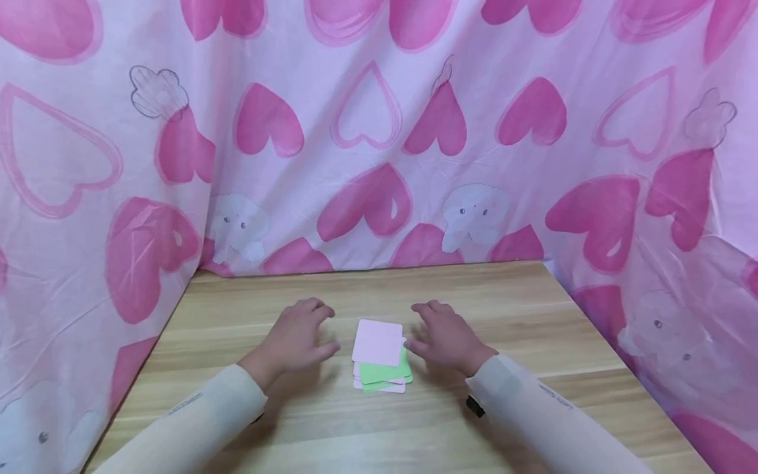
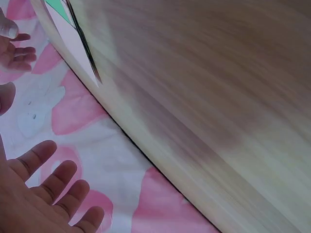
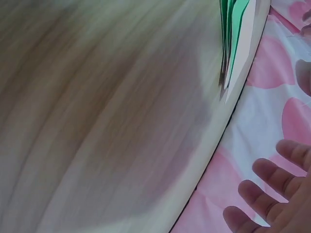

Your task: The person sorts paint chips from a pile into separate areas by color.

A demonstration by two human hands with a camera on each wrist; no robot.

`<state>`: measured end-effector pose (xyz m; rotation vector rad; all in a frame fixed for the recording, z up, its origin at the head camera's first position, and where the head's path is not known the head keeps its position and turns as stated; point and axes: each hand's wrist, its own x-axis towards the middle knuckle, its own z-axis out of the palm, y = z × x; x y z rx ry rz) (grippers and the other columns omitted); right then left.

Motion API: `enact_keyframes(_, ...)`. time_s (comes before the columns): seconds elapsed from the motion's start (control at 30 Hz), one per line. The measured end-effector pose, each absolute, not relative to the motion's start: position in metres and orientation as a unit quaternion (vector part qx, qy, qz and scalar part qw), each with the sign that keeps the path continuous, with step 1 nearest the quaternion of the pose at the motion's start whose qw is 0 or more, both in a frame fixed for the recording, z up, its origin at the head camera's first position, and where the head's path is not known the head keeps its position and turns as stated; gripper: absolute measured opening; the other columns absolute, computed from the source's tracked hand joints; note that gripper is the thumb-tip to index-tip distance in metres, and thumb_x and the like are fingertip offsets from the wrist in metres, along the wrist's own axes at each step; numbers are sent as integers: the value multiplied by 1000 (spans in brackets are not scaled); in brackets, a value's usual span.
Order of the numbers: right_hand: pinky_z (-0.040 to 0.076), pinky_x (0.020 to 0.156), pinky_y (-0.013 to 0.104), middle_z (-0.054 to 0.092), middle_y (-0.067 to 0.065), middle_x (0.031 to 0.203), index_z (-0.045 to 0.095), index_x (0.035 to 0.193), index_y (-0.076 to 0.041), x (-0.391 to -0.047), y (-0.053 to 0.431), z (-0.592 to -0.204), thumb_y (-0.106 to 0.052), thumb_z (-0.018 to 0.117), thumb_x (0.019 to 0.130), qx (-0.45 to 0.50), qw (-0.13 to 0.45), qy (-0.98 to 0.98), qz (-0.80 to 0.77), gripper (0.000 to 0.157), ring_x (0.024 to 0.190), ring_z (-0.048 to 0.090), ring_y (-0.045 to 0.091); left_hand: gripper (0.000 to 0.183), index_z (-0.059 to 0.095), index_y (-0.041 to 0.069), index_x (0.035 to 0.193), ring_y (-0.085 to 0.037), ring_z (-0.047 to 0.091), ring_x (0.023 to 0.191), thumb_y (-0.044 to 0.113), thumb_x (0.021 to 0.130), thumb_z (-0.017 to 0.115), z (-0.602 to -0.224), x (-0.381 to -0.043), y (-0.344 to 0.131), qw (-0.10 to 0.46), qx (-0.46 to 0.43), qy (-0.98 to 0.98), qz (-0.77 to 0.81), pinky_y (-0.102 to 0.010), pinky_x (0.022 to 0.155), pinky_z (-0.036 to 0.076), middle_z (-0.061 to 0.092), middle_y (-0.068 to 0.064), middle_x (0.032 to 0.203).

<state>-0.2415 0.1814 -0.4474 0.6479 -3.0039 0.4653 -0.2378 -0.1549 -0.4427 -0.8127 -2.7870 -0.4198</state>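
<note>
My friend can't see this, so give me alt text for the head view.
An empty left hand and empty right hand flank a loose stack of pink and green cards on a wooden table; heart-patterned cloth hangs behind.

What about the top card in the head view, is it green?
No, the top card is pink, with a green card showing partly beneath it.

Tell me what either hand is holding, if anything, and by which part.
Nothing is held: the left hand and right hand are open, on either side of the pink and green cards.
</note>
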Motion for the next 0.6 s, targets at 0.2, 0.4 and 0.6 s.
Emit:
enact_keyframes(0.2,53,108,54,62,11,142,58,148,-9,-253,168,-454,-54,80,88,214,-15,-969,125,79,130,57,33,59,67,9,133,-30,60,124,43,86,81,-448,-253,-139,33,-289,-943,-159,-53,107,51,64,-9,133)
enact_keyframes(0.4,49,110,56,58,7,146,55,152,-14,-262,156,-460,-65,85,77,189,-64,-972,124,95,132,53,31,79,55,22,151,-30,42,151,46,82,85,-456,-264,-125,-82,-264,-948,-158,-51,123,38,42,-7,165)
enact_keyframes(0.6,48,109,54,58,3,142,57,147,-16,-265,146,-468,-77,83,68,196,-95,-972,93,102,131,51,28,101,42,28,161,-29,21,162,50,76,90,-459,-270,-112,-144,-220,-954,-146,-57,128,28,26,-5,175)
